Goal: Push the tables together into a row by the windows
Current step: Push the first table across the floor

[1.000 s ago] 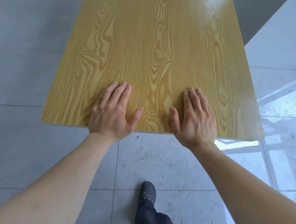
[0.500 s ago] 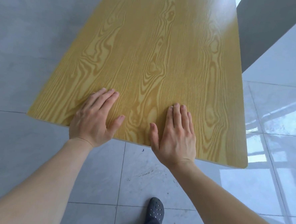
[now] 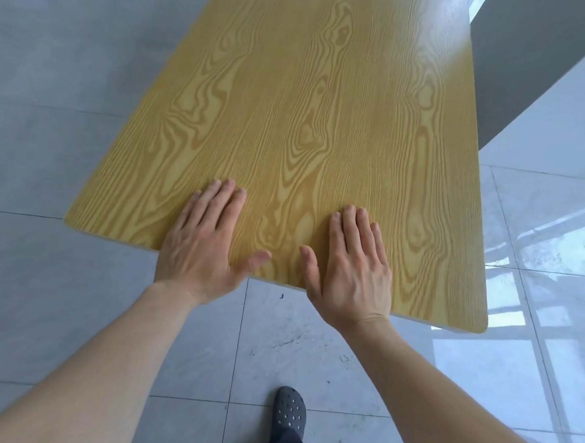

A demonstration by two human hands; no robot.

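The table [image 3: 310, 126] has swung further clockwise, both the left hand [image 3: 202, 250] and right hand [image 3: 349, 272] flat and open on its near edge, its far end cut off.

Grey tiled floor [image 3: 56, 309] reflects bright window light at right, beside a white wall [image 3: 565, 111].

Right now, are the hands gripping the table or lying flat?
Flat: left hand and right hand rest open on the table.

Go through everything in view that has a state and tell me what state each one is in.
Wooden table: bare top, angled across the floor tiles.
Left hand: open, flat on the table's near edge.
Right hand: open, flat on the near edge.
Grey clog: on the floor.
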